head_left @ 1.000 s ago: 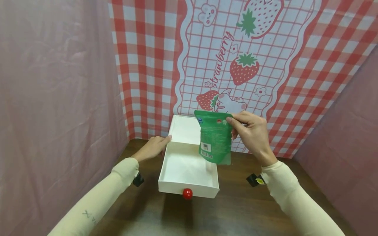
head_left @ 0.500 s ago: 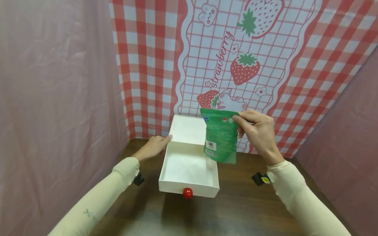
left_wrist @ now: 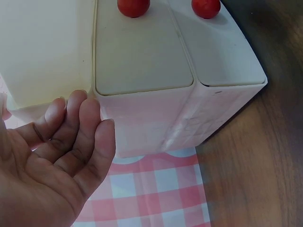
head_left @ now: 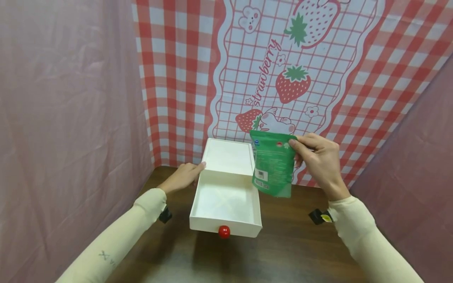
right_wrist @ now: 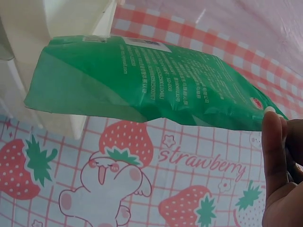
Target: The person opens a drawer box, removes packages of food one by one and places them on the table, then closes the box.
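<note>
Visibly, printed text is covering the back of a green pouch, where a white label is bearing a code block, and the right wrist view is showing small lines that include what appears to be "SD-008"; most of the print is proving too fine to read. The right hand is pinching the pouch by its top corner between thumb and fingers, with the pouch hanging above the worktop beside the right edge of a pulled-out drawer; whether the two are touching cannot be told. Red script on the backdrop cloth is spelling "strawberry". The pouch is looking glossy, flexible and lightly creased, while the smooth white drawer is carrying a round, shiny red knob. The left hand is resting, fingers relaxed, against the left side of the white cabinet, whose two closed drawers are showing red knobs in the left wrist view. Dark wood grain is marking the worktop, red-and-white checks and strawberries are filling the cloth behind, and pink curtains are flanking both sides.
</note>
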`<state>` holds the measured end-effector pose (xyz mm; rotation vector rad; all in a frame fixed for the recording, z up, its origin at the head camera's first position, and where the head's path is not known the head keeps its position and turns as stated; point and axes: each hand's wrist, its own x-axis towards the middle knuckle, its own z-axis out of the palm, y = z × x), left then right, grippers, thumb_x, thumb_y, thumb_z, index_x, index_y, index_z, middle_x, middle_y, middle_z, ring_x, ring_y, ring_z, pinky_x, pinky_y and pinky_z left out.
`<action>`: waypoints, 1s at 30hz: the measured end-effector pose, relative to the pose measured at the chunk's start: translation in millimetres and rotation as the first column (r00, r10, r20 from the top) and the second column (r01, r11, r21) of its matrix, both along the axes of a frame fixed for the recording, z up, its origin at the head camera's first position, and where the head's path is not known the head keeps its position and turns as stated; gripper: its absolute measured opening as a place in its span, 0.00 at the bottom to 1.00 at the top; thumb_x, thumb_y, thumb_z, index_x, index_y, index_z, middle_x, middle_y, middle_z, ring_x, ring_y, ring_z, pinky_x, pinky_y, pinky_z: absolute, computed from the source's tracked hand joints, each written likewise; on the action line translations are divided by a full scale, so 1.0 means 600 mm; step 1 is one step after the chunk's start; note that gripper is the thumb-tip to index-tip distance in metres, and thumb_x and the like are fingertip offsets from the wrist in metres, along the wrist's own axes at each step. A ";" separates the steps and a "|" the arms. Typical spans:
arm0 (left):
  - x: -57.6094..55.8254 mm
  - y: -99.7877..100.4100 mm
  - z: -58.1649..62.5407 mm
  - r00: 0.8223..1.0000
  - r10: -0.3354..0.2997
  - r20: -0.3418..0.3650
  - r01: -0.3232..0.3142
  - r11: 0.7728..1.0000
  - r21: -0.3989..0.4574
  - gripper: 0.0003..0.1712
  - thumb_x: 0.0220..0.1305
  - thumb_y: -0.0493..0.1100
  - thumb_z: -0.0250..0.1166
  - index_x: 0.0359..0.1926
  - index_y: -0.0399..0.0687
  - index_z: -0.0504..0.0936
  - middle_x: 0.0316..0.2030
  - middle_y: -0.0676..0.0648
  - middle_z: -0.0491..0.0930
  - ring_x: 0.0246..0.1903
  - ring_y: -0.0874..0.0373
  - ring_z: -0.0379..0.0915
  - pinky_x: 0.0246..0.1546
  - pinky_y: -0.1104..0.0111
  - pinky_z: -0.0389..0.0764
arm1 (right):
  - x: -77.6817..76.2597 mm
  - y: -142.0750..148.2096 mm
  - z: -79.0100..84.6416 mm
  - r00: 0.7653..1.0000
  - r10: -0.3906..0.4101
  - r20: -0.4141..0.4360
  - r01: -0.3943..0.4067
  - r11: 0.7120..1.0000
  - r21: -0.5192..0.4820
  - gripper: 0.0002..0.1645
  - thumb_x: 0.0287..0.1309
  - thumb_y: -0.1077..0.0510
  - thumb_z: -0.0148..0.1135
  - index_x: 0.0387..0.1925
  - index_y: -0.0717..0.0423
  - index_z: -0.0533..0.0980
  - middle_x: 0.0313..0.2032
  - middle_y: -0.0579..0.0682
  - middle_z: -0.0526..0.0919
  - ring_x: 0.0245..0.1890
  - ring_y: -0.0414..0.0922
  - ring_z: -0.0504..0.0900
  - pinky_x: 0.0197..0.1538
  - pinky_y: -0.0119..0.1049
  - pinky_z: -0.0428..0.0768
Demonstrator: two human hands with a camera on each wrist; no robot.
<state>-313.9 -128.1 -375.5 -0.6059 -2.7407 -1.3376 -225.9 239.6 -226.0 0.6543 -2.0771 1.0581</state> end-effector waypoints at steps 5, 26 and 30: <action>0.001 0.002 0.000 1.000 -0.004 0.011 0.004 1.000 0.002 0.38 0.80 0.65 0.45 0.30 0.41 0.85 0.21 0.48 0.81 0.21 0.57 0.78 0.28 0.59 0.82 | -0.002 0.015 -0.006 1.000 -0.018 0.008 0.018 1.000 -0.005 0.06 0.66 0.65 0.68 0.40 0.63 0.88 0.25 0.56 0.80 0.18 0.42 0.78 0.22 0.27 0.76; 0.002 0.004 0.003 1.000 0.017 0.021 -0.017 1.000 -0.011 0.38 0.80 0.65 0.44 0.33 0.40 0.86 0.23 0.47 0.82 0.22 0.55 0.79 0.27 0.61 0.82 | 0.001 0.060 -0.017 0.995 -0.098 -0.018 0.099 0.994 0.041 0.06 0.64 0.68 0.68 0.40 0.67 0.87 0.24 0.58 0.81 0.16 0.38 0.78 0.22 0.25 0.76; 0.003 0.004 0.002 1.000 0.017 0.022 -0.017 1.000 -0.012 0.38 0.80 0.64 0.44 0.33 0.39 0.86 0.23 0.47 0.81 0.22 0.55 0.78 0.27 0.61 0.82 | -0.001 0.071 -0.028 0.996 -0.094 0.000 0.094 0.995 0.044 0.06 0.64 0.68 0.69 0.40 0.65 0.88 0.24 0.57 0.82 0.17 0.38 0.78 0.22 0.25 0.77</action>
